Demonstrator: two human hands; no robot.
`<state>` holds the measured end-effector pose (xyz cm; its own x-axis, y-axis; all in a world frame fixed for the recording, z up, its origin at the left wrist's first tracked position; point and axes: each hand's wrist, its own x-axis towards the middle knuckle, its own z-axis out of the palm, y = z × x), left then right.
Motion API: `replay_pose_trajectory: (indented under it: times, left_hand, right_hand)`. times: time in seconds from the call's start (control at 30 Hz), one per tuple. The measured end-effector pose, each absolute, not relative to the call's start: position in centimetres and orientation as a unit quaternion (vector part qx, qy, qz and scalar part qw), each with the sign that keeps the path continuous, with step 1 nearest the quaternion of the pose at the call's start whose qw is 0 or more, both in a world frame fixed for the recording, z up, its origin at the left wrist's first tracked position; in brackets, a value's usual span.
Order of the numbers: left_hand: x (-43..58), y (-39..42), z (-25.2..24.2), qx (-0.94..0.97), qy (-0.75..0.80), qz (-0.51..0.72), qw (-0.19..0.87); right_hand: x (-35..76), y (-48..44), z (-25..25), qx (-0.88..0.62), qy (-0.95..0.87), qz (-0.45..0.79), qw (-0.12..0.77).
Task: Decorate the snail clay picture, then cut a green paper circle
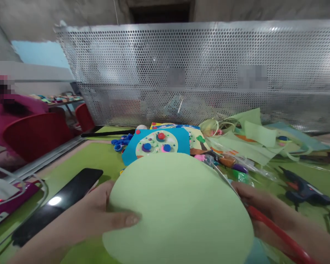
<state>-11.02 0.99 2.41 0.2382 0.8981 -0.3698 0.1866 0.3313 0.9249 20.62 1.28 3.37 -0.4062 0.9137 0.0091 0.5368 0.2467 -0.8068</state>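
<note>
A large rounded sheet of light green paper or foam (178, 209) fills the lower middle of the head view. My left hand (101, 209) grips its left side, with the thumb flat on top and the other fingers behind it. At the sheet's right edge, my right hand (266, 205) is closed round red-handled scissors (275, 229). A blade shows along the sheet's upper right edge; the rest is hidden by the sheet and my fingers. Just behind the sheet lies a blue card (184, 141) with a pale round piece and red and blue caps on it.
A black phone (60, 201) and a purple power strip (13, 205) with cables lie at left. Blue caps (122, 142) sit behind. Green offcuts (236, 143) and plastic bags pile up at right, near a glue gun (305, 187). A perforated metal panel (209, 73) stands behind; a person sits far left.
</note>
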Motion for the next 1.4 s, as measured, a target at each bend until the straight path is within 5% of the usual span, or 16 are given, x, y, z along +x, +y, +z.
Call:
replay_pose_trajectory:
  times: [0.4, 0.93, 1.1, 1.4]
  left_hand:
    - [-10.1, 0.8, 3.0, 0.564, 0.629, 0.327, 0.423]
    - [-10.3, 0.7, 2.7, 0.589, 0.636, 0.32, 0.382]
    - [-10.3, 0.6, 2.7, 0.59, 0.634, 0.317, 0.387]
    - [-10.1, 0.8, 2.9, 0.572, 0.637, 0.323, 0.405]
  right_hand:
    - [20.5, 0.7, 3.9, -0.489, -0.722, 0.402, 0.279]
    - [20.2, 2.1, 1.8, -0.461, -0.673, 0.509, 0.275]
    - [20.2, 0.8, 3.4, -0.48, -0.687, 0.451, 0.306]
    - [20.5, 1.7, 3.0, -0.471, -0.694, 0.498, 0.221]
